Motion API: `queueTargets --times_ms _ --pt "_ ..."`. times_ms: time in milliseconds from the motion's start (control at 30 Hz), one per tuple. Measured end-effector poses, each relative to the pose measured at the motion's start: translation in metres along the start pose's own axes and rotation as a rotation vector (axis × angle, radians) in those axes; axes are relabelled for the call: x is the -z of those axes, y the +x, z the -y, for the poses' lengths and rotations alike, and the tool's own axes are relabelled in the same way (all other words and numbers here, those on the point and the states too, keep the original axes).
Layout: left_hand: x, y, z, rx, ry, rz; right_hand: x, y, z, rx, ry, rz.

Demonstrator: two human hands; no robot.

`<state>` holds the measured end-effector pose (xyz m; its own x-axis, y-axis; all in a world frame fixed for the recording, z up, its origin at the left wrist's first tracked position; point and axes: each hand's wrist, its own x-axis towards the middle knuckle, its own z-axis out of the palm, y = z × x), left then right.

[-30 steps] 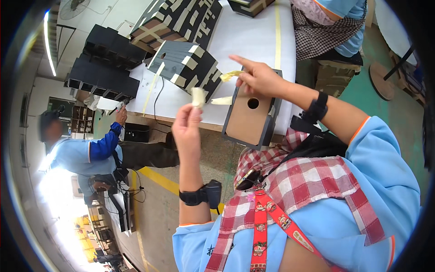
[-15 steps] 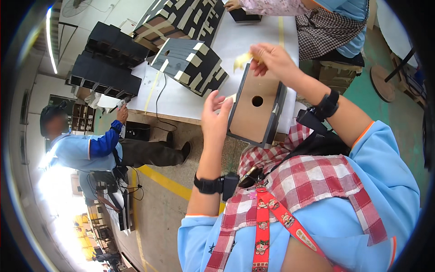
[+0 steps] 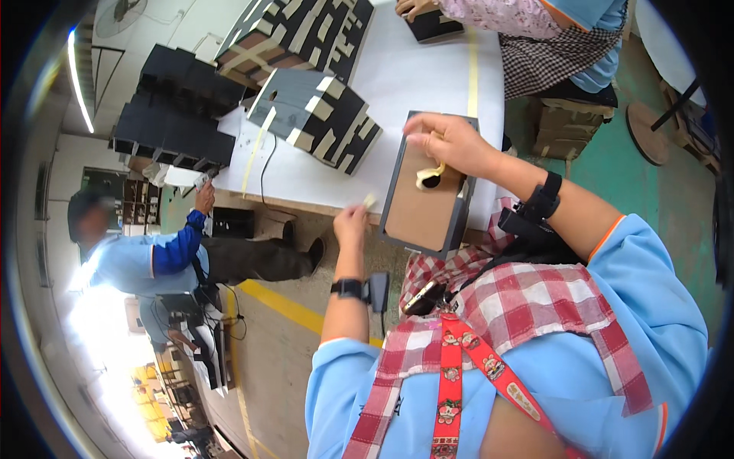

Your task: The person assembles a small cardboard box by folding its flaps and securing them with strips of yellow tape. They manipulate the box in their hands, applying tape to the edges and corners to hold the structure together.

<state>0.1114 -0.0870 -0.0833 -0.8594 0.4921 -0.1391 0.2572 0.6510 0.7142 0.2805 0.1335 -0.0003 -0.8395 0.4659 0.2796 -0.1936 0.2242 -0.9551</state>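
A shallow box with a dark grey rim and a brown panel (image 3: 409, 210) lies at the table's near edge, with a round hole (image 3: 432, 182) in the panel. Above its far end is my right hand (image 3: 451, 144), fingers closed. A curled strip of pale yellow masking tape (image 3: 422, 177) hangs from it over the hole and partly covers it. Off the box's left side, my left hand (image 3: 352, 223) pinches a short piece of masking tape (image 3: 370, 200) between its fingertips.
A taped black box (image 3: 313, 118) and taller taped stacks (image 3: 306, 30) stand on the white table (image 3: 397, 76). Black boxes (image 3: 172, 126) sit at the far left, where a person (image 3: 138, 252) holds a tool. Another person's hand (image 3: 413, 8) touches a dark box (image 3: 432, 27). A cable (image 3: 266, 164) crosses the table.
My left hand has moved left and down, away from the box, with the tape piece. My right hand has come down over the panel, its tape strip now hanging near the hole.
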Motion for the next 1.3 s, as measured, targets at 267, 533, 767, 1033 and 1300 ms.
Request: queueTargets --times_ms 267,533,767,1033,1300 --pt "0.037 -0.061 -0.156 -0.311 -0.611 0.134 -0.009 0.0 0.044 -0.125 0.226 0.204" --pt "0.01 -0.098 -0.186 -0.375 -0.638 0.288 0.026 -0.037 0.064 -0.179 0.295 0.048" --pt "-0.003 -0.113 -0.183 -0.382 -0.257 0.326 0.037 -0.068 0.056 -0.276 0.253 -0.016" --pt "-0.005 -0.114 -0.167 -0.52 -0.348 0.152 0.05 -0.079 0.069 -0.177 0.19 -0.024" --pt "-0.006 -0.121 -0.185 -0.09 -0.635 0.366 0.032 -0.086 0.046 0.466 -0.3 -0.016"
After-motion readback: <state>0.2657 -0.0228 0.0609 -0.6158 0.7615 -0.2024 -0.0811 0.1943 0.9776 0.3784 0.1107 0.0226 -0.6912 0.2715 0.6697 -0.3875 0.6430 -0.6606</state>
